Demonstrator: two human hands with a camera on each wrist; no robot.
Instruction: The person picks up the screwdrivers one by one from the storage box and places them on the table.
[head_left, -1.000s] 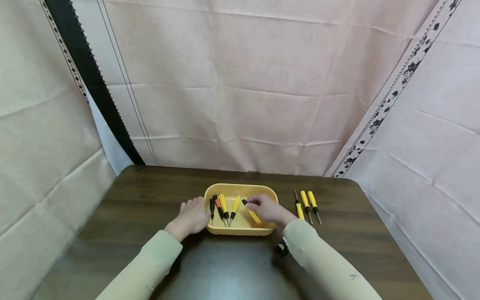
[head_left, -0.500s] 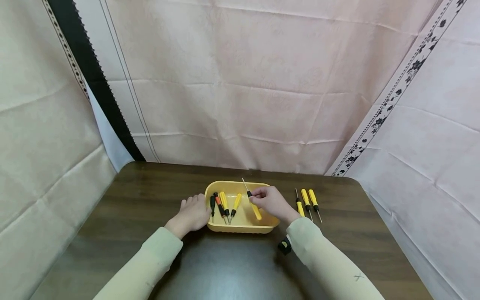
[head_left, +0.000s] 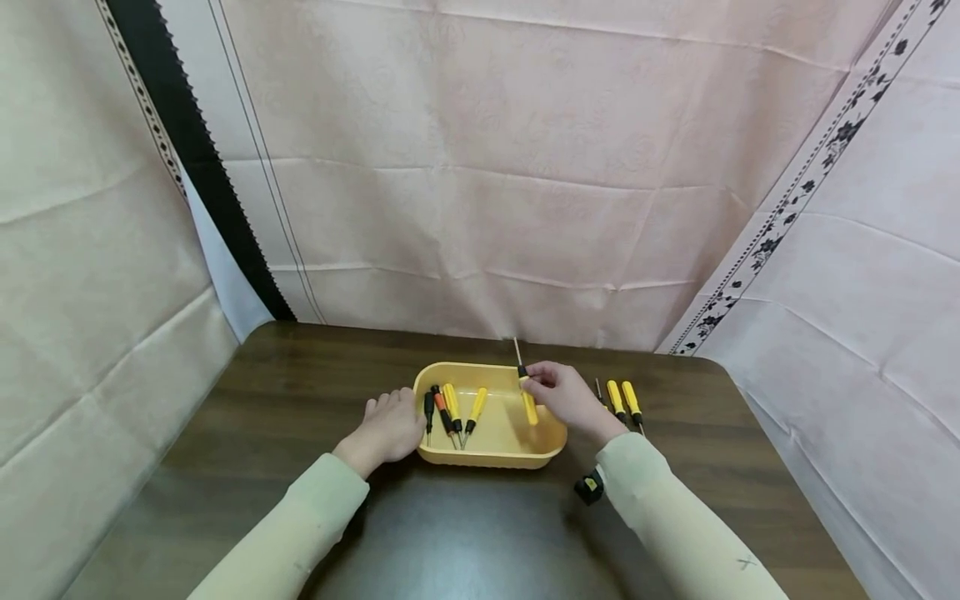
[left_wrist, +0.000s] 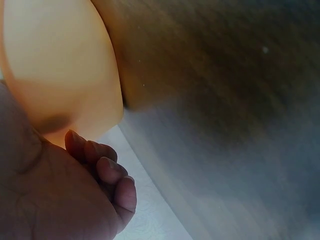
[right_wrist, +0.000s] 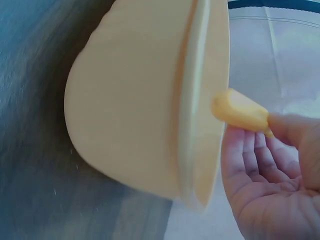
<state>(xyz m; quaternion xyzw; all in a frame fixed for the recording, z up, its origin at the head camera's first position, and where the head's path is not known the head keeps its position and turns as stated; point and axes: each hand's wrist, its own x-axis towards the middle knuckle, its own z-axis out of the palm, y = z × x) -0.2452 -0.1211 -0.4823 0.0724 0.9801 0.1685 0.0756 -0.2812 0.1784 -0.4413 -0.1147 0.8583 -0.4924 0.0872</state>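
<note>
My right hand (head_left: 564, 396) pinches a yellow-handled screwdriver (head_left: 528, 403) near its black collar, over the right part of a yellow plastic tray (head_left: 517, 460). The shaft points up and away; in the right wrist view the handle's butt (right_wrist: 237, 107) juts from between thumb and fingers beside the rim. My left hand (head_left: 386, 425) holds the tray's left end, its curled fingertips (left_wrist: 112, 170) close against the outer wall. Inside the tray's left half lie a black screwdriver (head_left: 428, 410), a red-and-black one (head_left: 442, 408) and two yellow ones (head_left: 476, 408).
Right of the tray, yellow screwdrivers (head_left: 632, 398) lie side by side on the brown wooden table (head_left: 712, 467), one partly hidden by my right hand. Pale cloth (head_left: 525, 208) hangs behind the table. A black device (head_left: 588, 487) sits at my right wrist.
My right hand has lifted the screwdriver from within the tray and moved rightward with it, its shaft swinging more upright. My left hand has stayed at the tray's left end.
</note>
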